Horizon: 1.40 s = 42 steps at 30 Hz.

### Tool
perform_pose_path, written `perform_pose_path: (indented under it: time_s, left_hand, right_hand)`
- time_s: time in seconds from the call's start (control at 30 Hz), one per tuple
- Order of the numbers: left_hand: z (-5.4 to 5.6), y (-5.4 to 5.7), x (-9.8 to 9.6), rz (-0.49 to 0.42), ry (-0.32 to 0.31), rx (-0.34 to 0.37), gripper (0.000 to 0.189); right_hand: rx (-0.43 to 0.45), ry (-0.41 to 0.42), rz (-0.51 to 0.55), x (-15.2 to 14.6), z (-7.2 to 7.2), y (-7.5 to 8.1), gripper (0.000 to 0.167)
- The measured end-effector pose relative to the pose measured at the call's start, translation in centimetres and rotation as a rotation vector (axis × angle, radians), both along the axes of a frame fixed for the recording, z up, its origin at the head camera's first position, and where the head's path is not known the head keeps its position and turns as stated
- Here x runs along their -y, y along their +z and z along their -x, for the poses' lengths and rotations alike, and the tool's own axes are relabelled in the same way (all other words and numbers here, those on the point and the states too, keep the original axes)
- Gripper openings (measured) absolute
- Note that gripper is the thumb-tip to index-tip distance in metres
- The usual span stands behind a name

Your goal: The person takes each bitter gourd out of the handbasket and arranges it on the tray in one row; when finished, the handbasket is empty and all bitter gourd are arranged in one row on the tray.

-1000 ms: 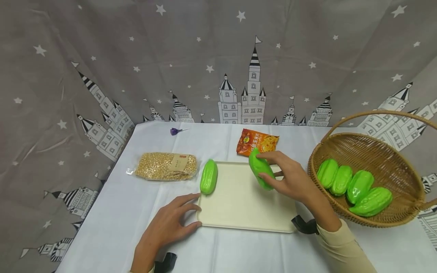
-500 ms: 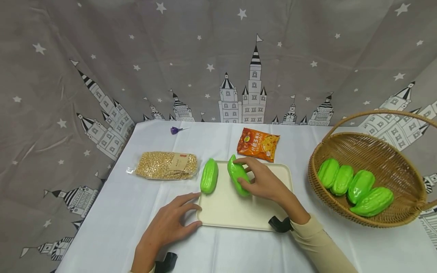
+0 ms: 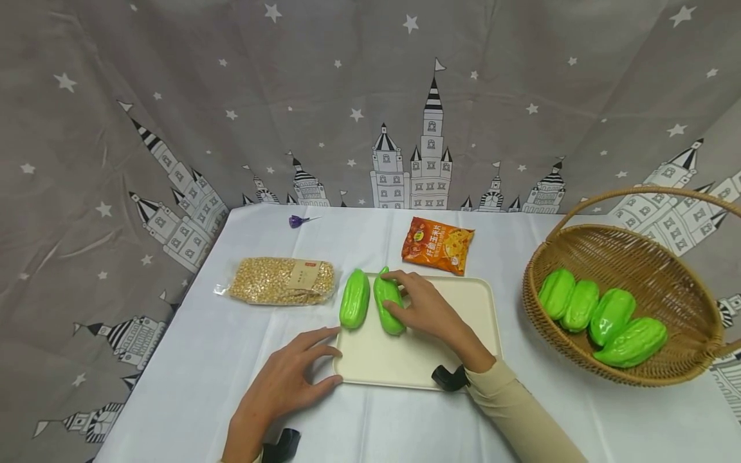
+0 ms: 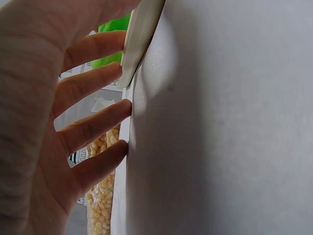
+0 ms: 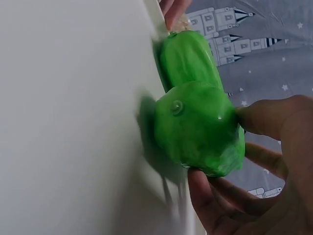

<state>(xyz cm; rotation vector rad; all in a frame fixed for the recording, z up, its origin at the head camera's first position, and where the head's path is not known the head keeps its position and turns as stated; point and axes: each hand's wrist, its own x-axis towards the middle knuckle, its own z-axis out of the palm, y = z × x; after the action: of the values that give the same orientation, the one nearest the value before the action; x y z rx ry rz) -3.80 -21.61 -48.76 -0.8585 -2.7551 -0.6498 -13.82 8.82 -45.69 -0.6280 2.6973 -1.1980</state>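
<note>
The right hand (image 3: 427, 307) pinches a green gourd (image 3: 384, 294), long axis toward the tray's (image 3: 376, 360) far edge; left hand (image 3: 289, 374) spread.

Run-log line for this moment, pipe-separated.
right hand: grips green gourd over tray, contact unclear | left hand: at tray's left edge | second gourd: same edge | basket: four gourds

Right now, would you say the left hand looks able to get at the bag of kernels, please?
Probably yes: the left hand holds nothing, lies open at the left edge of the tray, and no object shows between it and the bag of kernels.
</note>
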Motion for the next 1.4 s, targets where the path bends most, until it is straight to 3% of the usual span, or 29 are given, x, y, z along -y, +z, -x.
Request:
perform_pose_path:
  time_s: [0.47,0.87,1.2,1.4]
  left_hand:
    - [0.2,0.0,-0.2,0.002,0.006,0.017,0.038]
    - [0.2,0.1,-0.2,0.009,0.008,0.017,0.038]
    - [0.1,-0.1,0.0,0.002,-0.004,-0.002,0.037]
    - [0.1,-0.1,0.0,-0.001,-0.010,-0.019,0.038]
  right_hand:
    - [0.078,-0.089,0.034,1.6,1.0,-0.4,0.052]
    - [0.090,-0.113,0.034,1.8,0.7,-0.6,0.057]
    - [0.076,-0.098,0.029,-0.5,0.3,1.5,0.056]
    - [0.049,-0.111,0.042,-3.2,-0.1,3.7,0.054]
